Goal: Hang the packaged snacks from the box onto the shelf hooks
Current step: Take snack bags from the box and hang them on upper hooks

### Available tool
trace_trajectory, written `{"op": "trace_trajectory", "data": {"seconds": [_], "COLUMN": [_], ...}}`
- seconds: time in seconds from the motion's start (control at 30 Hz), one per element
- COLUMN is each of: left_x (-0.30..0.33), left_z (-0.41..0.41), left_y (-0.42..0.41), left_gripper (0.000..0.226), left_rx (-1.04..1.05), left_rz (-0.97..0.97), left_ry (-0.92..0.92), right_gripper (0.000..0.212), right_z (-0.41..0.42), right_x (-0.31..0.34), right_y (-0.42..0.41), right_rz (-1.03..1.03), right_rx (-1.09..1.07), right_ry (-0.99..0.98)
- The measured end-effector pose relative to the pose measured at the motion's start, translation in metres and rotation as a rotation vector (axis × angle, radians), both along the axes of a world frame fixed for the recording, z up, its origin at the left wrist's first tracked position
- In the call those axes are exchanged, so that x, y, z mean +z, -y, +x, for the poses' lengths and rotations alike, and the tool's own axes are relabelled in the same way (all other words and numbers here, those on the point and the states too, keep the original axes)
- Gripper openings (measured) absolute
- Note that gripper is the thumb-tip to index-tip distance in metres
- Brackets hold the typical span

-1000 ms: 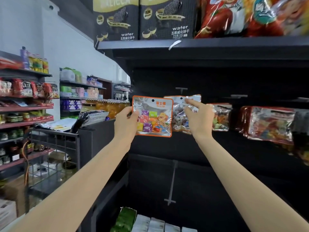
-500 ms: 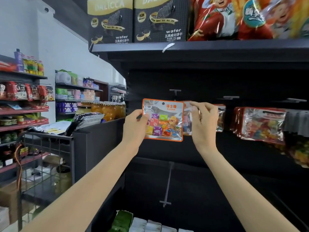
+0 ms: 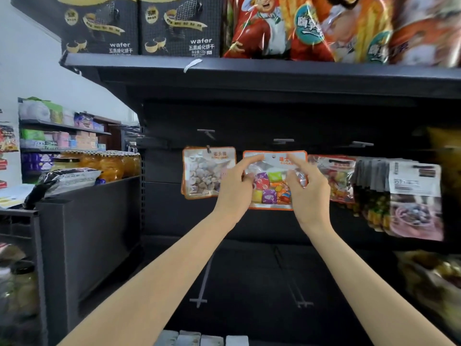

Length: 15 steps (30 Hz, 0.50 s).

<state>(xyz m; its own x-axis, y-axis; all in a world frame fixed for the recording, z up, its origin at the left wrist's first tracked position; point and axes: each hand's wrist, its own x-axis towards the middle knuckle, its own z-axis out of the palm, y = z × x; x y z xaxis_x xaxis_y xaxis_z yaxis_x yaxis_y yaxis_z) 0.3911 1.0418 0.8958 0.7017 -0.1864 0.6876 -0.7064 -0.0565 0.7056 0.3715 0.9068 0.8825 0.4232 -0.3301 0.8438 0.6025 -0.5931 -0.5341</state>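
Note:
An orange-edged candy packet (image 3: 272, 182) with coloured sweets is held up against the dark shelf back. My left hand (image 3: 236, 188) grips its left side and my right hand (image 3: 306, 189) grips its right side, fingers near the top edge. It sits just below a bare hook (image 3: 283, 141). To its left a similar packet of pale sweets (image 3: 204, 171) hangs on a hook (image 3: 207, 132). On the right another snack packet (image 3: 335, 176) hangs behind my right hand. The box is not in view.
More hanging packets (image 3: 409, 196) fill the right side. Wafer boxes (image 3: 179, 26) and red snack bags (image 3: 287, 28) stand on the shelf above. Two bare hooks (image 3: 199, 299) stick out lower down. A dark bin wall (image 3: 87, 233) stands at left, with jars (image 3: 109, 166) behind.
Both hands have carried the candy packet to the right, off the pale-sweets packet and under the middle hook. My right hand now grips the packet's right side.

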Motion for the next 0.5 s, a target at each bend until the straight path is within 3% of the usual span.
{"op": "trace_trajectory", "data": {"seconds": [0.23,0.5], "left_x": [-0.006,-0.004], "left_z": [0.009,0.018], "left_y": [0.014,0.02], "left_gripper": [0.045,0.045], "left_rx": [0.002,0.044], "left_rz": [0.013,0.024], "left_ry": [-0.112,-0.057], "right_gripper": [0.04,0.042], "right_z": [0.013,0.026], "right_x": [-0.006,-0.004], "right_y": [0.015,0.022], "right_rz": [0.033,0.001], "right_rx": [0.013,-0.04], "right_ry": [-0.146,-0.107]}}
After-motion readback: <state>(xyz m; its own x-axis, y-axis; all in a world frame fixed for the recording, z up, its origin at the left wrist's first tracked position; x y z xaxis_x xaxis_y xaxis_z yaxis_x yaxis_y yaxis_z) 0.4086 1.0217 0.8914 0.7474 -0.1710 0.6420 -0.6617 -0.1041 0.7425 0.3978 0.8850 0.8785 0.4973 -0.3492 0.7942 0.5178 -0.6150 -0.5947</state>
